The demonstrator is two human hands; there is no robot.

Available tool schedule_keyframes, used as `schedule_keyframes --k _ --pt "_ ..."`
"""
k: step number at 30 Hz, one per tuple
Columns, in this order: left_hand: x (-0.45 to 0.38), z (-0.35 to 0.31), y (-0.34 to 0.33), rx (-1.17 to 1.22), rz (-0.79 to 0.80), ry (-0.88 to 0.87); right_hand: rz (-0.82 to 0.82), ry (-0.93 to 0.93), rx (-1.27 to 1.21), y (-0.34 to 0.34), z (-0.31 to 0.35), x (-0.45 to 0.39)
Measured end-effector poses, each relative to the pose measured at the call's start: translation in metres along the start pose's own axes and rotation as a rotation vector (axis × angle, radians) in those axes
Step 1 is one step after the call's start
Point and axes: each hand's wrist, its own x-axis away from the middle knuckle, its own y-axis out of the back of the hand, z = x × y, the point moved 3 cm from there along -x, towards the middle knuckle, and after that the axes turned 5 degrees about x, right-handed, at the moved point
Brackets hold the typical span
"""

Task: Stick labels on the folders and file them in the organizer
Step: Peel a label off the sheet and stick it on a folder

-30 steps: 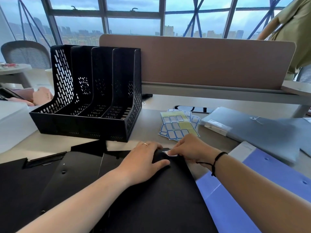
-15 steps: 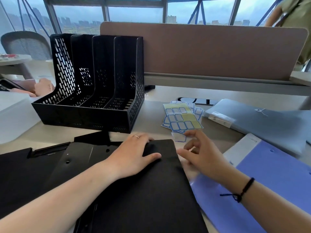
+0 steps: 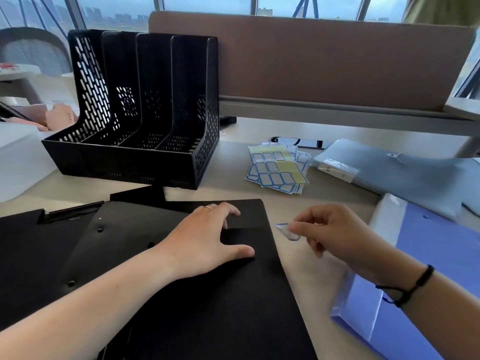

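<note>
A black folder (image 3: 207, 302) lies flat in front of me, on top of other black folders (image 3: 39, 250). My left hand (image 3: 205, 240) rests flat on its upper part, fingers spread. My right hand (image 3: 335, 232) hovers just right of the folder's edge and pinches a small white label with a blue border (image 3: 287, 231) between thumb and fingers. Sheets of blue-bordered labels (image 3: 278, 170) lie fanned on the desk beyond. The black four-slot organizer (image 3: 145, 113) stands at the back left with nothing in its slots.
A blue folder (image 3: 415, 281) lies at the right under my right forearm. A grey envelope folder (image 3: 394, 178) sits behind it. A tan desk divider (image 3: 311, 61) runs along the back. A white box (image 3: 18, 157) is at the far left.
My right hand left the black folder's corner, reached toward the label sheets, and now holds a single label beside the folder. My left hand stayed on the folder.
</note>
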Motion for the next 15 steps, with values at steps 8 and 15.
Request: schedule_keyframes --k 8,15 --pt "0.007 -0.011 0.011 0.096 0.073 -0.001 0.040 0.025 -0.044 -0.045 0.017 0.000" --pt "0.008 -0.005 0.016 0.268 0.147 0.068 0.062 0.100 0.026 -0.043 0.018 0.007"
